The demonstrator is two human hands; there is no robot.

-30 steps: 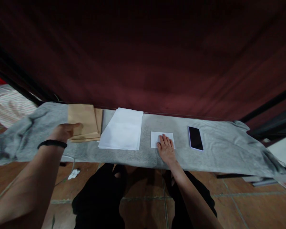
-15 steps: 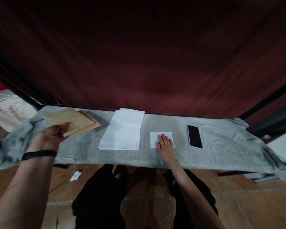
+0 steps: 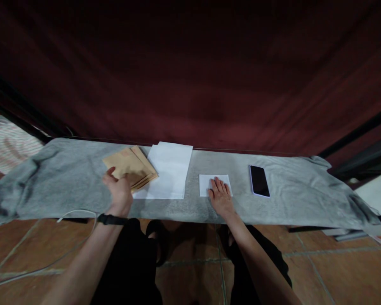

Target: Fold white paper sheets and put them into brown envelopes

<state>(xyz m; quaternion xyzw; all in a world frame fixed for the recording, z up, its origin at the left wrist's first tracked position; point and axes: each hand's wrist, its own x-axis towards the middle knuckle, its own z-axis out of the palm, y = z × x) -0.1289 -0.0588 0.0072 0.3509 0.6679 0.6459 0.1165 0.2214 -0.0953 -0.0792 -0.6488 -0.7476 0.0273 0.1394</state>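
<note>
My left hand (image 3: 119,189), a dark band on its wrist, is at the near left edge of a fanned stack of brown paper envelopes (image 3: 128,164). Its fingers are apart and look slightly blurred; the thumb side meets the envelopes' edge. The envelopes rest partly on the grey cloth and overlap the left side of several white paper sheets (image 3: 173,167). Flat on a small folded-looking white paper (image 3: 205,182) lies my right hand (image 3: 221,199), fingers stretched out, covering the paper's right part.
A phone (image 3: 259,181) with a dark screen lies right of my right hand. Grey cloth (image 3: 298,190) covers the narrow table, with a dark red curtain (image 3: 190,84) behind. A white cable (image 3: 79,210) hangs at the front left edge. Striped fabric (image 3: 12,140) is at far left.
My left hand has brought the brown envelopes right and set them down over the sheets' left edge; its fingers have come apart. My right hand stays on the small paper.
</note>
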